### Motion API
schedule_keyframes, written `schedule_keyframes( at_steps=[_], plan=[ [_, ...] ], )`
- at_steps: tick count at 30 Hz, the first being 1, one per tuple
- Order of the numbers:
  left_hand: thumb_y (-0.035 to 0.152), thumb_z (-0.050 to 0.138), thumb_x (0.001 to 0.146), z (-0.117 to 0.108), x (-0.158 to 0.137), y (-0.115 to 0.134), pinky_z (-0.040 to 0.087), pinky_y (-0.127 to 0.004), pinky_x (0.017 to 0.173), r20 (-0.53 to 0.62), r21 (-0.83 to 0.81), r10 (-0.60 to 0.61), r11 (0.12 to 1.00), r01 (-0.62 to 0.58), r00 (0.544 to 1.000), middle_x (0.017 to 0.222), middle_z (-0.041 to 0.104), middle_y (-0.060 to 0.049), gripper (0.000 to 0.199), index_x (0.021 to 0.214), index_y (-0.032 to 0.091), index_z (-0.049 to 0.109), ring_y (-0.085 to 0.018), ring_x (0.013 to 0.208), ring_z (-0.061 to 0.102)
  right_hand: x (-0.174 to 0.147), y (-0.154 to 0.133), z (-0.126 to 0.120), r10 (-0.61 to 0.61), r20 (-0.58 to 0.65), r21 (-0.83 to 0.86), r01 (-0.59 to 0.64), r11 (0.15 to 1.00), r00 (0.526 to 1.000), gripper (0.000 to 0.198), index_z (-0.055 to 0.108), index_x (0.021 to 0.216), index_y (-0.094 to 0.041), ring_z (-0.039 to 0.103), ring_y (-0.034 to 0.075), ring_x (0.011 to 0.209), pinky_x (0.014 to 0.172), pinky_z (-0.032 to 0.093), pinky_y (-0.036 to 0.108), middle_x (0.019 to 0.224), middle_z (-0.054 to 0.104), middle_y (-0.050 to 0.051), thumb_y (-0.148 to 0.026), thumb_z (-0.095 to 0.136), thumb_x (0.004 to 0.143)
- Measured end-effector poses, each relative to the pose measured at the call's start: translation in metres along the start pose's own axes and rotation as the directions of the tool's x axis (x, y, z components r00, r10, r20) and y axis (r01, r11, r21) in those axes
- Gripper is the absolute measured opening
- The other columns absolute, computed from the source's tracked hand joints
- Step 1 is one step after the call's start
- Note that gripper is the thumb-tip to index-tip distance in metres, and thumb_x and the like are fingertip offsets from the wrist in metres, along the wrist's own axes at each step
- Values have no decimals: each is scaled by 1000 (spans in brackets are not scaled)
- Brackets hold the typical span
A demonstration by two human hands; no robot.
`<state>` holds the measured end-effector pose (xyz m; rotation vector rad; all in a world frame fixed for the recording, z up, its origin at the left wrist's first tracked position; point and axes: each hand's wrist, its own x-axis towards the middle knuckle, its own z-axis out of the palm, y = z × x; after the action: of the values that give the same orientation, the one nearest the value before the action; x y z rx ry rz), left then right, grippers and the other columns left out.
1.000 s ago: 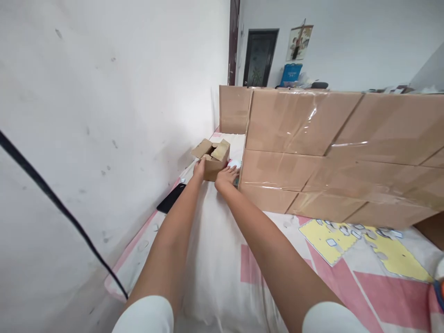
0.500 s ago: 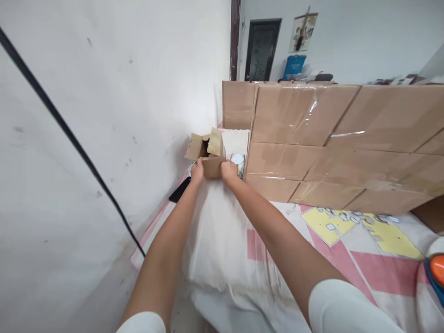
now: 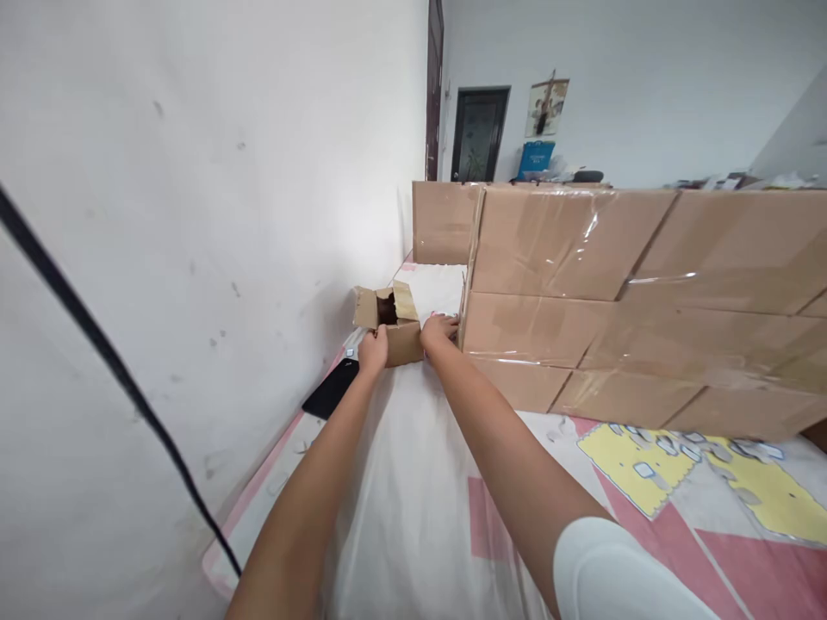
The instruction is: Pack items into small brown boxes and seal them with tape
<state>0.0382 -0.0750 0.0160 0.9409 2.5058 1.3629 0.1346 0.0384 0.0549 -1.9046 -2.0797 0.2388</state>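
Observation:
A small cardboard box (image 3: 404, 343) with its top flaps raised stands on a white-covered surface (image 3: 401, 482); its inside is dark. My left hand (image 3: 373, 349) is closed on the box's near left corner. To the right of the box, my right hand (image 3: 440, 331) is off it, fingers stretched towards the cardboard partition. Beneath and behind those fingers is a small item, mostly hidden, with only a bit of pinkish edge showing. A black flat object (image 3: 331, 389) that looks like a phone or case lies left of my left hand.
A tall partition of taped cardboard boxes (image 3: 536, 327) stands close on the right. On the left rises a white wall (image 3: 161, 258), with a black cable (image 3: 122, 379) hanging before it. The patterned pink, white and yellow cloth (image 3: 637, 465) spreads in front of the partition.
My right hand has left the box's right side and moved right, covering the white round-topped item. My left hand stays on the box, which has turned slightly. The view has tilted up.

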Motion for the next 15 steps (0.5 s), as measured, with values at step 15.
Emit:
schedule_keyframes(
  at_steps=[15],
  plan=[
    [45,35,92,-114,-87,15,53,-49,92,-219,161,-98,978,135,971,112,76,-19,48,92,17,72,-38,114,67,-107,0,-75,-257,202,130,234,964,945,89,51,139,-7,63,29,112,81,57,35,138,51,27,-41,87,66]
  ],
)
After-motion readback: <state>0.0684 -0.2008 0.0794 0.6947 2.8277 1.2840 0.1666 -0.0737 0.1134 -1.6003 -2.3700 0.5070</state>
